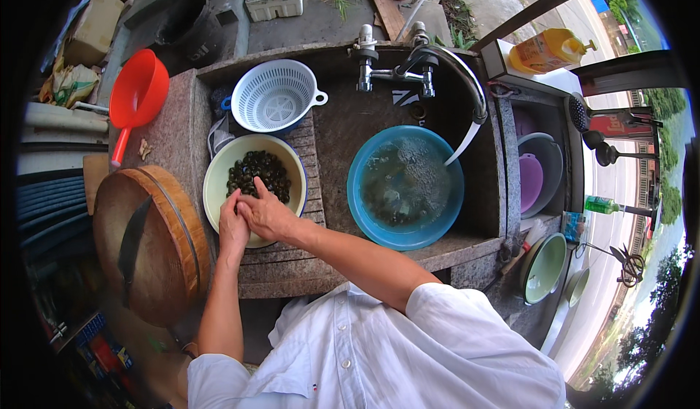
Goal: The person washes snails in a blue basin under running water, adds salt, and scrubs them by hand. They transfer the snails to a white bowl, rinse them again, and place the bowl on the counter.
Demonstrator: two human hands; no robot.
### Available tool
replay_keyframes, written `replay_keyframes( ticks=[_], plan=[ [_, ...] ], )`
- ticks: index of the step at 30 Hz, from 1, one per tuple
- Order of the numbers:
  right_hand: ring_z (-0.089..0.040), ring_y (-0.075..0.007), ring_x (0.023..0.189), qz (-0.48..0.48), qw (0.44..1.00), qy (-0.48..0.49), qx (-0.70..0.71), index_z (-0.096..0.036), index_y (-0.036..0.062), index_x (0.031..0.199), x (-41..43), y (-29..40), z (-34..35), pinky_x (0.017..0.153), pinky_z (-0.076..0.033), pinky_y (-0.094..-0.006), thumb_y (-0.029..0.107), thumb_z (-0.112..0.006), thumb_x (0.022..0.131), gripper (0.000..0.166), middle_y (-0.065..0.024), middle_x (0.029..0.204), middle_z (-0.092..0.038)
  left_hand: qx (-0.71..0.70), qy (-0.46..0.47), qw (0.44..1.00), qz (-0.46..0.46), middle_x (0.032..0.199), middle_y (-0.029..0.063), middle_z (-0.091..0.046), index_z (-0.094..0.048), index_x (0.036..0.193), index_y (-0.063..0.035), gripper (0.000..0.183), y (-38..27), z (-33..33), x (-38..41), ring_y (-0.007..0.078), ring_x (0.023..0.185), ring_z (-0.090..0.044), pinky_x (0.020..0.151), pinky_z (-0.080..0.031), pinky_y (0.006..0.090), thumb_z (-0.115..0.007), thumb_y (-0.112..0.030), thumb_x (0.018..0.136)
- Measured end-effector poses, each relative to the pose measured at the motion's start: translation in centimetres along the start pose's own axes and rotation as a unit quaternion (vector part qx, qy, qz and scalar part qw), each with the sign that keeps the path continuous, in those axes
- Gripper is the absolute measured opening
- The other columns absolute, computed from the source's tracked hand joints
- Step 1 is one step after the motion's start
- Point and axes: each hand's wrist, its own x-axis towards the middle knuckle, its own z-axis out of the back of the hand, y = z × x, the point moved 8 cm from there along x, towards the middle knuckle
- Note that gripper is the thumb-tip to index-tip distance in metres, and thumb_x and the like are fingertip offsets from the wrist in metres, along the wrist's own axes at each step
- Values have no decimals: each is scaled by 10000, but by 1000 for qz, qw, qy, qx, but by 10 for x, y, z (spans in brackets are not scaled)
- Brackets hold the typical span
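Dark snails or small shellfish (260,169) lie heaped in a cream basin (214,190) on the left of the stone sink. Over the basin's near part, my left hand (233,224) and my right hand (266,212) meet at the fingertips. A small dark piece seems to be between the left fingers, but it is mostly hidden. The right hand's index finger points out over the heap, and nothing is seen in that hand. To the right, water runs from a curved faucet (474,94) into a blue plastic basin (354,190), with bubbles and dark shapes below the surface.
A white colander (276,96) stands behind the cream basin. At left are a red dipper (139,89) and a round wooden chopping block (164,228) with a dark-bladed knife (133,239) on it. A yellow pump bottle (547,51) stands at the right rear, near hanging ladles (604,152).
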Motion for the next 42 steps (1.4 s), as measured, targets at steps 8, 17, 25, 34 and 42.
replay_keyframes(
  ticks=[8,17,25,34,42],
  plan=[
    [-665,-215,896,-108,820,-245,505,-642,16,949,-91,-92,168,825,-538,-339,300,-497,995,322,-106,933,-681,68,-44,992,-96,881,105,-651,-628,1099,23,238,-136,-32,-60,205,840,-602,771,-489,325,-504,-138,975],
    [-587,-280,881,-59,340,-573,743,-554,16,972,-177,-252,293,761,-564,-413,378,-524,977,364,-129,966,-578,-347,274,862,246,693,15,-558,-659,943,-93,353,-205,-363,-58,128,641,-546,595,-465,299,-534,-422,959],
    [-550,-165,614,-211,557,-629,499,-579,27,759,-212,-254,347,575,-475,-333,401,-546,972,431,-52,706,-590,-417,464,733,270,1003,85,-682,-675,970,-138,329,-281,-475,-73,249,935,-638,866,-510,412,-474,-398,962],
    [-597,-441,785,-153,864,-469,99,-565,-2,910,-198,-235,331,674,-455,-526,251,-427,975,296,-245,826,-600,-419,360,794,255,922,67,-670,-654,908,-108,250,-193,-491,-39,209,849,-630,769,-512,370,-549,-335,904],
    [-628,-180,749,-241,847,-462,108,-503,-10,1229,-122,-254,292,630,-493,-329,218,-553,974,345,-103,864,-652,46,143,985,-82,1049,230,-630,-607,1156,5,347,-148,-351,-19,381,1008,-587,920,-465,408,-571,-186,869]
  ],
)
